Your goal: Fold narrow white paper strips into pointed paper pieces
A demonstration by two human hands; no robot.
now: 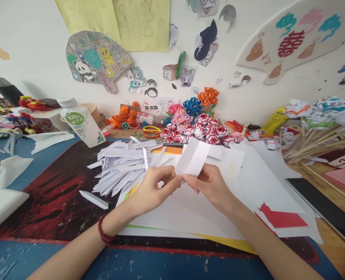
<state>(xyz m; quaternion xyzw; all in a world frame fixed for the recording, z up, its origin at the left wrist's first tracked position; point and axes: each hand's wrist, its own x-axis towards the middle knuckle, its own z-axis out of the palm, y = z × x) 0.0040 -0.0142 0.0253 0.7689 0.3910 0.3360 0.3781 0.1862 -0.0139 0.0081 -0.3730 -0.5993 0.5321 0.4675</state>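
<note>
**Folding a white paper strip, mid-crease**

While both hands pinch it, the folded white paper strip (192,157) stands above the loose white sheets (190,206), its free end tilted toward one o'clock. Left hand (150,190) and right hand (212,186) grip its lower edge, thumbs meeting. Pressing the crease flat seems next. Finished folded strips (122,167) lie at ten o'clock.

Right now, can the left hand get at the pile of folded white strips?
Probably yes: the left hand pinches the white paper strip right beside the pile of folded strips, with nothing between them, though it must let go first.
</note>
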